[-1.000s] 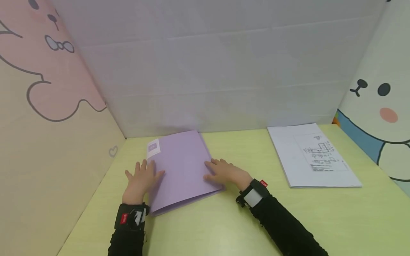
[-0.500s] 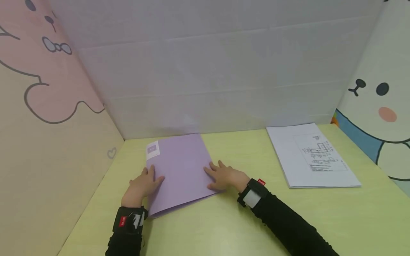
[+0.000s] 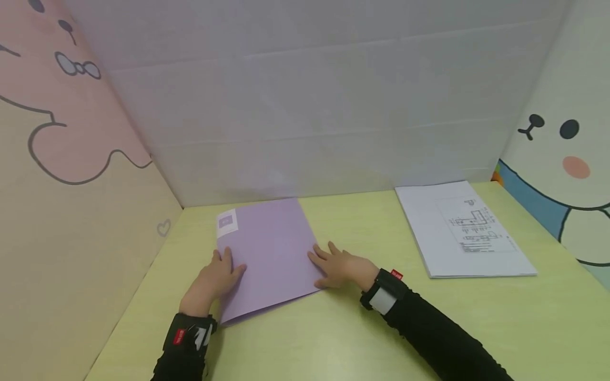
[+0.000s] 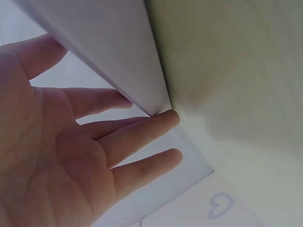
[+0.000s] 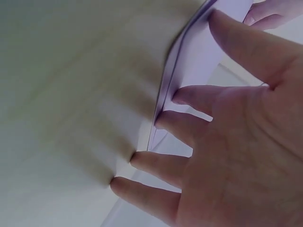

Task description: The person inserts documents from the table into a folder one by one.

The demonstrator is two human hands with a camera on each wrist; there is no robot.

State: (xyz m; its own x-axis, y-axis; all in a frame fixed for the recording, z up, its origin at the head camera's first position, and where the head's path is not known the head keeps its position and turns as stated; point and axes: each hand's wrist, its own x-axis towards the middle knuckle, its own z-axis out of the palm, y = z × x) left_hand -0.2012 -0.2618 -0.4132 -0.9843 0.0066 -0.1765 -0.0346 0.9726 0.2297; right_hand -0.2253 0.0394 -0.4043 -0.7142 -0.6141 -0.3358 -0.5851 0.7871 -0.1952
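Note:
A purple folder [image 3: 271,254] with a white label at its top left corner lies closed on the table. My left hand [image 3: 214,280] is at its left edge, thumb on the cover and fingers along the side. In the left wrist view that hand [image 4: 61,146] has its fingers extended beside the folder's thick spine [image 4: 113,52]. On the opposite side my right hand [image 3: 340,267] touches the right edge with spread fingers. In the right wrist view, the thumb and two fingers of the right hand [image 5: 227,142] meet the folder's edge [image 5: 173,71], while the other fingertips reach the table.
A stack of white paper [image 3: 457,233] with a printed technical drawing on top lies at the right of the pale yellow table [image 3: 362,338]. A white back panel [image 3: 324,106] and cartoon-patterned side walls [image 3: 95,222] enclose the table.
The folder's cover has settled flatter and its right edges have come together. My left fingers have drawn in along the left edge, and my right hand has shifted slightly toward me.

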